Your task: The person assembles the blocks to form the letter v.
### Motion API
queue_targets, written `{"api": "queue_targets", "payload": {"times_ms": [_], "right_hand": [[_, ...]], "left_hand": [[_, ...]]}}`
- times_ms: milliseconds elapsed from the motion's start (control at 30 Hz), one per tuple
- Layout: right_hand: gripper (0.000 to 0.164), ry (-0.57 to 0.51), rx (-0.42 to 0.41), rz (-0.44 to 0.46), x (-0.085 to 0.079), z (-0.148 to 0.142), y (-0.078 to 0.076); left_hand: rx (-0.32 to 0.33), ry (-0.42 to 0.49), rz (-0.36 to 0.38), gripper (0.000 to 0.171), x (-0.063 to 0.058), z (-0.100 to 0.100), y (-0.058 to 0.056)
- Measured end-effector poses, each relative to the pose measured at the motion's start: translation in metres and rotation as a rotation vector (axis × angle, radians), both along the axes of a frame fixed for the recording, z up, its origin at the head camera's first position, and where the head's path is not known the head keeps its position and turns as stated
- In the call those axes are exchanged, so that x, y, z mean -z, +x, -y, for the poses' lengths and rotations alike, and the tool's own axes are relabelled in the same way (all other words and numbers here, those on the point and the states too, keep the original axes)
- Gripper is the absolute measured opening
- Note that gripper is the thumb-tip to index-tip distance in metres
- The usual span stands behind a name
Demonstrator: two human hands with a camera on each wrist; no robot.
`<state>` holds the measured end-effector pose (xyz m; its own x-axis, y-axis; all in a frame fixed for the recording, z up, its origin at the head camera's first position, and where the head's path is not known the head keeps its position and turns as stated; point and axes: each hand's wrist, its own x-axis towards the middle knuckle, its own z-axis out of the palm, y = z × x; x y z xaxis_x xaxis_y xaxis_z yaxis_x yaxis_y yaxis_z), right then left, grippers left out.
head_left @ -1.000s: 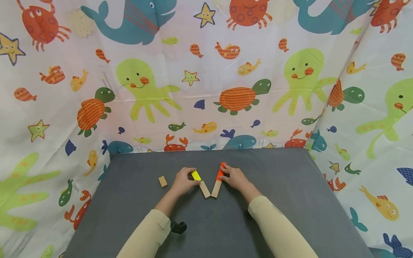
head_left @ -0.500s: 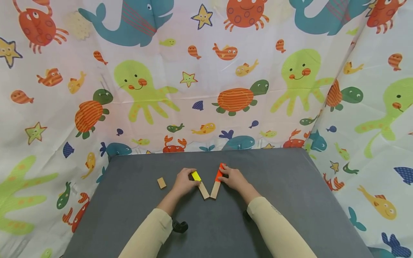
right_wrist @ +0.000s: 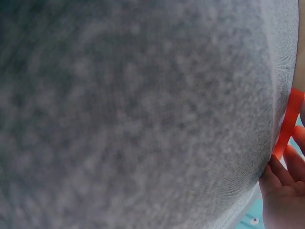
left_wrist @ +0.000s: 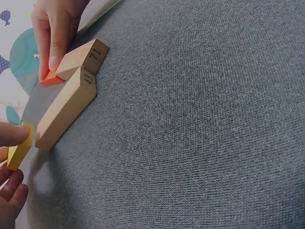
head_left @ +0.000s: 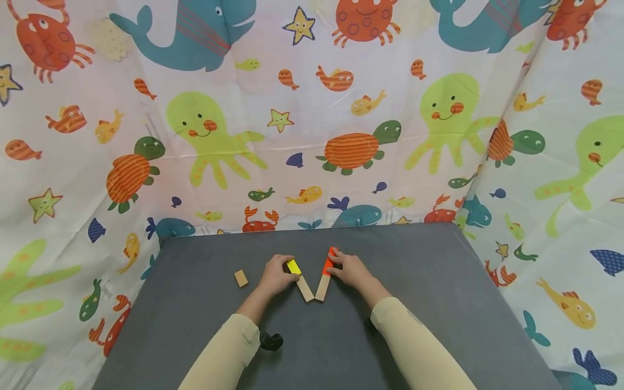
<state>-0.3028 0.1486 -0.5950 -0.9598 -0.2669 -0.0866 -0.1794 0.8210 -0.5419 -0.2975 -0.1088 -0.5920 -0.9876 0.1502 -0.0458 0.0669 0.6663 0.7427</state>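
Note:
Two plain wooden blocks lie on the grey table, their near ends meeting in a V: the left one [head_left: 305, 290] is stamped 43 in the left wrist view, the right one [head_left: 322, 288] 71. My left hand [head_left: 275, 275] pinches a yellow block [head_left: 294, 267] between thumb and fingers at the far end of the left arm. A small gap separates yellow from wood in the left wrist view. My right hand [head_left: 353, 271] holds an orange piece [head_left: 328, 264] lined up with the right wooden block. A seam crosses this orange piece [right_wrist: 289, 126] in the right wrist view.
One small wooden block [head_left: 241, 278] lies alone left of my left hand. The grey table [head_left: 419, 254] ends at the back and right against a curtain [head_left: 302, 135] printed with sea animals. A black strap end [head_left: 270, 341] hangs by my left wrist.
The head view has shifted slightly, moving the whole scene a little left. Both hands keep their places at the yellow and orange pieces, and the blocks keep their V.

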Motion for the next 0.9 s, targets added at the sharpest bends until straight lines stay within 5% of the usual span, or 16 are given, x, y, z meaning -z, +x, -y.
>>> {"api": "queue_targets", "payload": {"times_ms": [900], "right_hand": [[0.058,0.006,-0.002,-0.031,0.0016,0.0000,0.0012]], "left_hand": [[0.030,-0.035,0.019,0.057,0.0060,-0.0001,-0.0041]]}}
